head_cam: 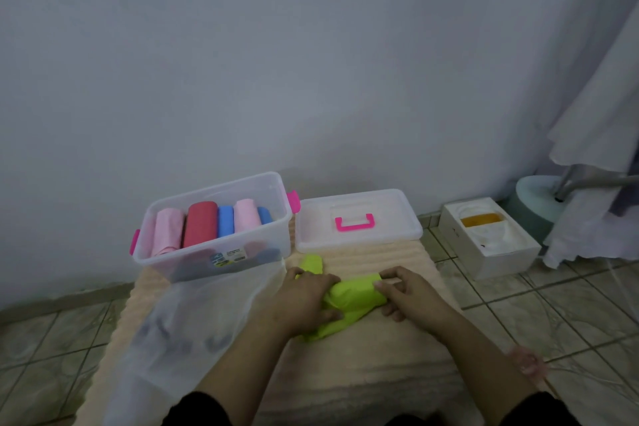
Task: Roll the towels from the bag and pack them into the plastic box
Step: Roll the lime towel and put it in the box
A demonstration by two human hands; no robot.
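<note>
A lime-green towel (352, 294) lies partly rolled on the beige mat (380, 356). My left hand (304, 297) rests on its left part, thumb curled against the cloth. My right hand (404, 290) grips the rolled right end, fingers curled over it. The clear plastic box (221, 263) with pink latches stands at the back left and holds several rolled towels, pink, red and blue. A translucent white bag (193, 315) lies in front of the box, dark shapes showing through it.
The box's lid (359, 218) with a pink handle lies flat behind the towel. A white open carton (491, 239) sits on the tiled floor at right, beside a hanging white cloth (601, 149) and a round stand base (536, 197). The wall is close behind.
</note>
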